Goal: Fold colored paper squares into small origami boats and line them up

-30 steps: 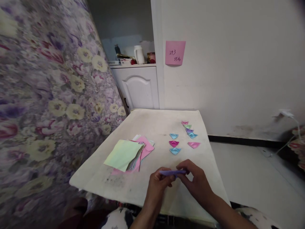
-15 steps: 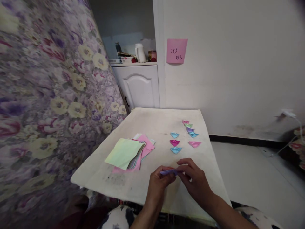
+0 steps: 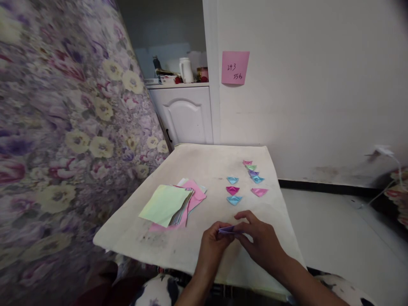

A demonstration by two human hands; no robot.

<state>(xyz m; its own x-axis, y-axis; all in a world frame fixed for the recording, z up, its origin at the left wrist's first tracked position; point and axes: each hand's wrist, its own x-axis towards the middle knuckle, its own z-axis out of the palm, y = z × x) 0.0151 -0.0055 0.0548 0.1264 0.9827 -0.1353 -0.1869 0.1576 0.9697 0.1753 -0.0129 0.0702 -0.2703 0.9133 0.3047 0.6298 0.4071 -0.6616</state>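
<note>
A small folded piece of purple paper (image 3: 227, 230) is held just above the near part of the table, between both hands. My left hand (image 3: 216, 239) pinches its left side between thumb and fingers. My right hand (image 3: 255, 233) grips the right end between thumb and index finger, its other fingers curled loosely. Beyond the hands lie folded paper boats: a blue one (image 3: 234, 200), a magenta one (image 3: 232, 190) and another blue one (image 3: 232, 180) in a column. To their right sit a pink folded boat (image 3: 259, 192) and several overlapping ones in blue, purple, green and pink.
A pile of square paper sheets, pale green (image 3: 164, 205) on top and pink (image 3: 195, 195) beside it, lies left on the cloth-covered table (image 3: 204, 163). A floral curtain (image 3: 83, 140) hangs along the left. A white cabinet (image 3: 185, 114) and a wall stand behind.
The purple paper has turned slightly and shifted a little right between my fingers. Both hands keep hold of it. The view has moved slightly.
</note>
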